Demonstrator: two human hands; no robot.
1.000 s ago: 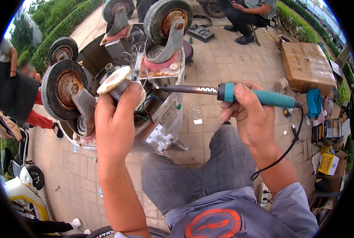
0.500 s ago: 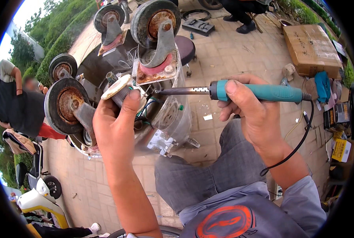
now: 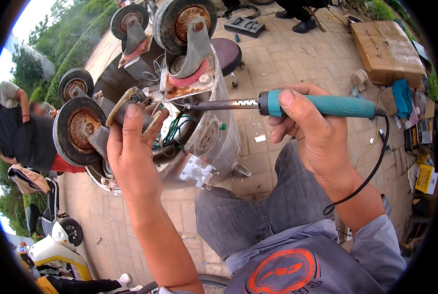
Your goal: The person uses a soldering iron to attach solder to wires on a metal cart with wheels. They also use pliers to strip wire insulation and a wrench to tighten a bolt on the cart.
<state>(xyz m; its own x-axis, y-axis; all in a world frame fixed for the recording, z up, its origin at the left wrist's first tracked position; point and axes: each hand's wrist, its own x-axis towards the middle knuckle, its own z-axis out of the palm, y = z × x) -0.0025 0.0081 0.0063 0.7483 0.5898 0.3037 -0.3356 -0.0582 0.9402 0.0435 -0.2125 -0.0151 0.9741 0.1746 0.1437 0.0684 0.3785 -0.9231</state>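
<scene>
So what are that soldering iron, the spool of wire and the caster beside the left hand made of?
Soldering iron: smooth teal handle, probably plastic from its even colour; dull, darkened metal barrel.
Spool of wire: grey metallic-looking windings; pale rims, material unclear.
Caster: matte black tyre, likely rubber; orange-brown rust suggests a steel hub.

Tan brick paving (image 3: 287, 61) covers the ground outdoors under soft, even daylight, with a patch of pale sky (image 3: 28, 20) at the upper left. A clipped green hedge (image 3: 79, 41) lines the paving on that side, leafy trees (image 3: 27, 61) beyond it. A round stool (image 3: 227, 53) with a dark maroon seat stands at upper centre. Along the right lie a large cardboard box (image 3: 388, 51), a teal cloth (image 3: 401, 98) and smaller boxes (image 3: 426, 179); a white-and-yellow scooter (image 3: 54, 250) stands at the lower left
</scene>
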